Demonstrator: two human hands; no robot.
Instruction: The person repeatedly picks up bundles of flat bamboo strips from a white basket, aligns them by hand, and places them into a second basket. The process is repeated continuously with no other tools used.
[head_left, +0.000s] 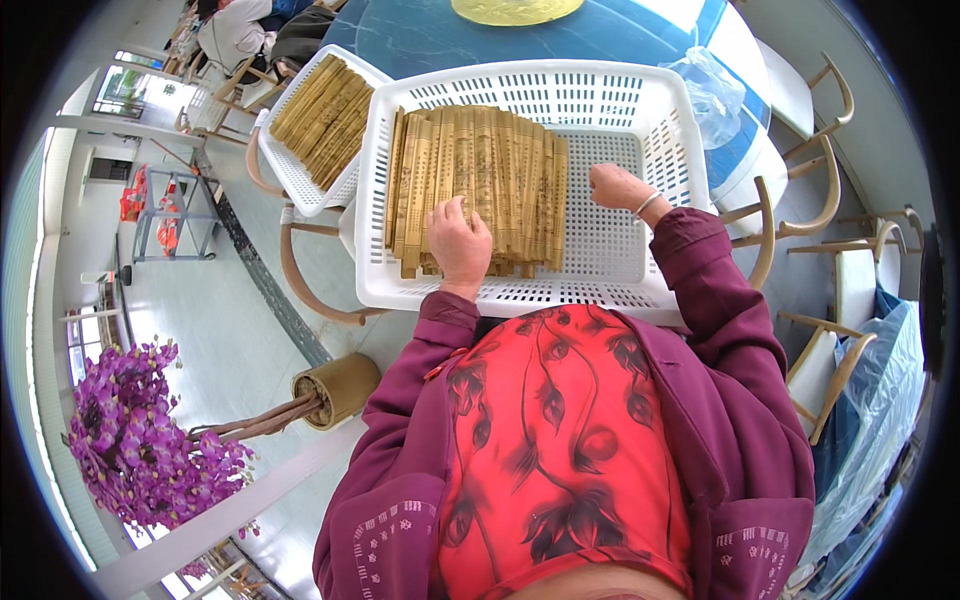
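Observation:
Before me is a large white perforated plastic basket (525, 298). Many flat bamboo strips (480, 165) stand packed side by side in its left and middle part, bearing engraved writing and pictures. My left hand (459, 244) lies over the near end of these strips, fingers bent and fingertips touching them; whether it grips one is hidden. Over the bare basket floor on the right hovers my right hand (621, 187), its fingers curled in, with nothing visible in it. A pale bangle (648, 202) circles that wrist.
A smaller white basket (315, 202) of similar strips (322, 120) adjoins on the left. Beyond is a blue marbled round table (405, 37) with a plastic bag (709, 97). Wooden chairs (814, 184) line the right. A potted purple-flowered plant (150, 442) stands left; people (232, 37) sit farther off.

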